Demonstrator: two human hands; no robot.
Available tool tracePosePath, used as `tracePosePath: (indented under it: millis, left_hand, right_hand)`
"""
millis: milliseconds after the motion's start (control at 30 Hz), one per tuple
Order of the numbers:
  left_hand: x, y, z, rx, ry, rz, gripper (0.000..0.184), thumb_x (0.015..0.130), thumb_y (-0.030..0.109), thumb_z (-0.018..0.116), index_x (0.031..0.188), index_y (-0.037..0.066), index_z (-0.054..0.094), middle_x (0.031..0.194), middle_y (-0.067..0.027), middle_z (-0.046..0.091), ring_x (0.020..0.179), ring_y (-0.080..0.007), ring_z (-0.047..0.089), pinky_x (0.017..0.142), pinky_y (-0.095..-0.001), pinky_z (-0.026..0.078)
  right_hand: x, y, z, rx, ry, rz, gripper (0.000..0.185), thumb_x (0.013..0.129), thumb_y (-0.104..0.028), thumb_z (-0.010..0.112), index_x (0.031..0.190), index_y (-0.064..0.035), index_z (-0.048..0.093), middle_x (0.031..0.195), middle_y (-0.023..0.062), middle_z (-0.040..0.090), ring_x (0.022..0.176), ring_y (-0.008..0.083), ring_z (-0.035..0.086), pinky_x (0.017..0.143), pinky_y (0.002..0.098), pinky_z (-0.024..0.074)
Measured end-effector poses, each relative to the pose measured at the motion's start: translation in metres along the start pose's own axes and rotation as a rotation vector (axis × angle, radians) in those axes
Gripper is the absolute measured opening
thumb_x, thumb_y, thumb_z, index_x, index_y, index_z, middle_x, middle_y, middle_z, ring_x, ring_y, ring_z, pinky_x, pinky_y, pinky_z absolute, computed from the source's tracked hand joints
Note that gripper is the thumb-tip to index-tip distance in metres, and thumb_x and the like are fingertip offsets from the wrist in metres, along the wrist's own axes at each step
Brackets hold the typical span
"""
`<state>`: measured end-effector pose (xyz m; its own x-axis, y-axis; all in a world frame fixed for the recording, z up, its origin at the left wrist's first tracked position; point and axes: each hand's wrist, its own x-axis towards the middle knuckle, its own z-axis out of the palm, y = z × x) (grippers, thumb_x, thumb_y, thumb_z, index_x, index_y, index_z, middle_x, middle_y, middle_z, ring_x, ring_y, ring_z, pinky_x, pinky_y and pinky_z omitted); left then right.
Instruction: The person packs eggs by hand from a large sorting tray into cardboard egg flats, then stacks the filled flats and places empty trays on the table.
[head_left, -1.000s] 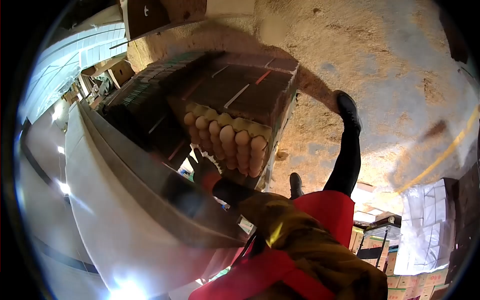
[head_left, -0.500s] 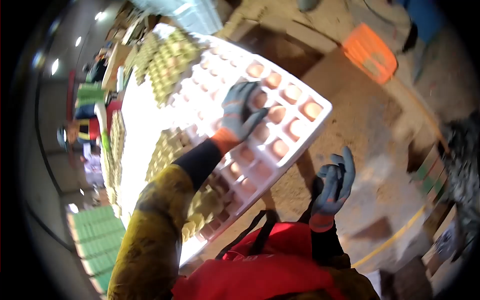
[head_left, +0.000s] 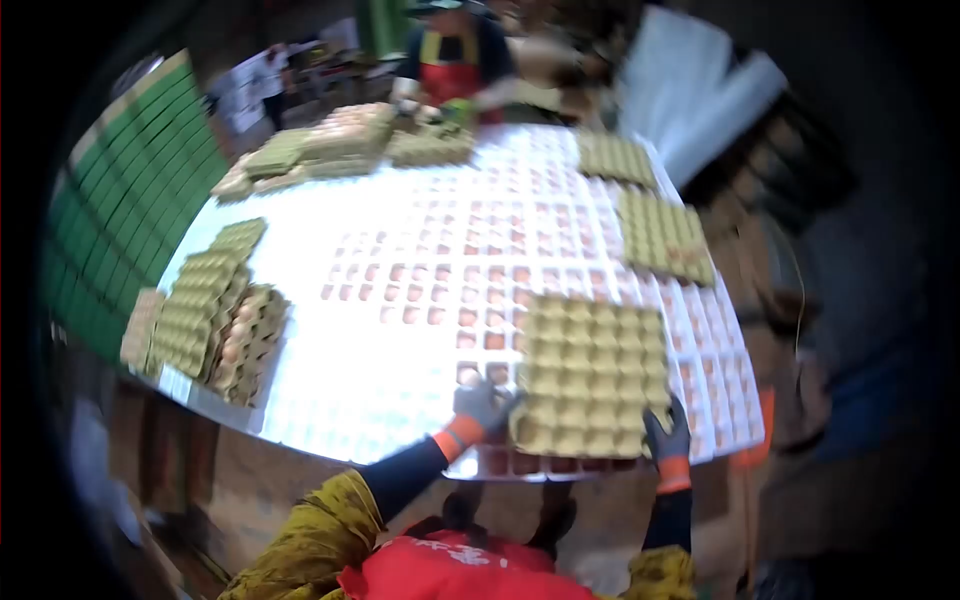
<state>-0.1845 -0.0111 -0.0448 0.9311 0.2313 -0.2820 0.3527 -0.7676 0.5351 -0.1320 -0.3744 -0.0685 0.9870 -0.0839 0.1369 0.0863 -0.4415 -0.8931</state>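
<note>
A yellowish pulp egg tray (head_left: 592,375), with no eggs showing on its upper face, lies over the near right part of a white cavity board. My left hand (head_left: 484,404), in a grey glove with an orange cuff, grips it at the left edge. At the lower right corner my gloved right hand (head_left: 668,434) is closed around its edge. Brown eggs (head_left: 470,316) sit in the board's square pockets beyond and left of the tray. Whatever lies under the tray is hidden.
More pulp trays (head_left: 664,236) rest at the board's right side. Stacked trays, some with eggs (head_left: 232,338), stand at the left, with others (head_left: 345,135) at the far edge. Across the table a person in a red apron (head_left: 445,85) handles a tray. Green stacked panels (head_left: 140,205) stand left.
My view has turned and levelled across the table. My left hand has left the eggs and my right hand has come in from the side; both now grip a pulp egg tray.
</note>
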Motion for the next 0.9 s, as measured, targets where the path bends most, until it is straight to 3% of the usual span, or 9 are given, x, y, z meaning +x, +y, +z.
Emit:
tracePosePath:
  millis: [67, 167, 267, 433, 600, 667, 833, 867, 900]
  left_hand:
    - [-0.033, -0.027, 0.036, -0.545, 0.138, 0.377, 0.072, 0.09, 0.054, 0.067, 0.133, -0.003, 0.056, 0.109, -0.0251, 0.067, 0.098, -0.0349, 0.067, 0.085, -0.0439, 0.052]
    - [-0.088, -0.009, -0.036, -0.943, -0.078, 0.286, 0.073, 0.092, 0.033, 0.073, 0.146, -0.005, 0.042, 0.142, -0.0184, 0.052, 0.13, -0.0247, 0.052, 0.108, -0.0355, 0.043]
    - [-0.103, -0.039, -0.079, -0.913, 0.165, 0.478, 0.069, 0.093, 0.03, 0.072, 0.147, -0.001, 0.043, 0.148, -0.0184, 0.044, 0.133, -0.0247, 0.048, 0.109, -0.0352, 0.042]
    - [-0.136, -0.106, -0.158, -0.726, 0.587, 0.456, 0.066, 0.092, 0.023, 0.073, 0.15, 0.011, 0.043, 0.153, -0.0179, 0.035, 0.142, -0.0298, 0.037, 0.113, -0.0407, 0.038]
    - [-0.181, -0.214, -0.234, -0.902, 0.931, 0.339, 0.054, 0.093, 0.008, 0.066, 0.145, 0.008, 0.049, 0.149, -0.0092, 0.045, 0.137, -0.0223, 0.045, 0.113, -0.0379, 0.038]
    - [-0.208, -0.263, -0.29, -0.639, 1.032, 0.173, 0.048, 0.093, 0.012, 0.066, 0.139, 0.007, 0.054, 0.144, -0.0104, 0.052, 0.133, -0.0234, 0.05, 0.109, -0.0379, 0.043]
    - [-0.254, -0.404, -0.432, -0.621, 1.228, 0.105, 0.033, 0.099, 0.023, 0.061, 0.123, 0.002, 0.068, 0.118, -0.0071, 0.07, 0.108, -0.0137, 0.061, 0.098, -0.0288, 0.047]
    - [-0.259, -0.439, -0.459, -0.634, 1.205, 0.06, 0.034, 0.099, 0.022, 0.06, 0.123, 0.001, 0.068, 0.118, -0.0071, 0.07, 0.107, -0.0124, 0.061, 0.097, -0.0284, 0.047]
    - [-0.259, -0.483, -0.482, -0.601, 1.189, 0.063, 0.034, 0.1, 0.021, 0.058, 0.124, 0.0, 0.068, 0.119, -0.0078, 0.07, 0.107, -0.0118, 0.061, 0.097, -0.028, 0.047]
  right_hand:
    - [-0.001, -0.019, -0.014, -0.017, 0.019, -0.011, 0.063, 0.081, -0.011, 0.078, 0.139, -0.0036, 0.053, 0.126, 0.0077, 0.061, 0.105, 0.0202, 0.054, 0.097, 0.0348, 0.0448]
    - [-0.015, -0.055, -0.019, -0.011, 0.072, -0.101, 0.063, 0.082, -0.004, 0.072, 0.142, -0.0039, 0.05, 0.131, 0.0072, 0.059, 0.105, 0.0186, 0.055, 0.096, 0.034, 0.0457]
    - [-0.018, -0.09, 0.002, 0.162, -0.016, -0.201, 0.074, 0.085, 0.002, 0.064, 0.153, -0.0072, 0.036, 0.121, 0.0109, 0.062, 0.103, 0.0189, 0.06, 0.087, 0.0294, 0.0505]
    - [-0.031, -0.18, 0.127, 0.234, -0.35, -0.376, 0.071, 0.092, -0.011, 0.065, 0.155, -0.0073, 0.033, 0.155, 0.0108, 0.039, 0.138, 0.0244, 0.042, 0.111, 0.0356, 0.0355]
    - [-0.095, -0.306, 0.267, 0.515, -0.652, -0.248, 0.068, 0.091, -0.004, 0.061, 0.153, -0.0026, 0.033, 0.142, 0.0162, 0.05, 0.126, 0.0234, 0.052, 0.105, 0.0339, 0.0422]
    - [-0.115, -0.344, 0.319, 0.633, -0.796, -0.256, 0.076, 0.09, -0.007, 0.068, 0.155, -0.0032, 0.029, 0.136, 0.014, 0.052, 0.121, 0.0219, 0.053, 0.102, 0.0324, 0.0429]
    - [-0.191, -0.455, 0.449, 0.445, -0.976, -0.366, 0.09, 0.083, -0.018, 0.082, 0.154, 0.0002, 0.029, 0.139, 0.0183, 0.052, 0.123, 0.0232, 0.054, 0.1, 0.0345, 0.0478]
    - [-0.205, -0.464, 0.488, 0.479, -0.89, -0.592, 0.086, 0.086, -0.02, 0.079, 0.155, -0.0026, 0.029, 0.131, 0.0182, 0.056, 0.115, 0.0194, 0.057, 0.084, 0.0313, 0.0546]
    - [-0.219, -0.482, 0.516, 0.457, -0.832, -0.663, 0.088, 0.085, -0.024, 0.08, 0.153, -0.0002, 0.03, 0.135, 0.0209, 0.054, 0.12, 0.0237, 0.056, 0.093, 0.0341, 0.0511]
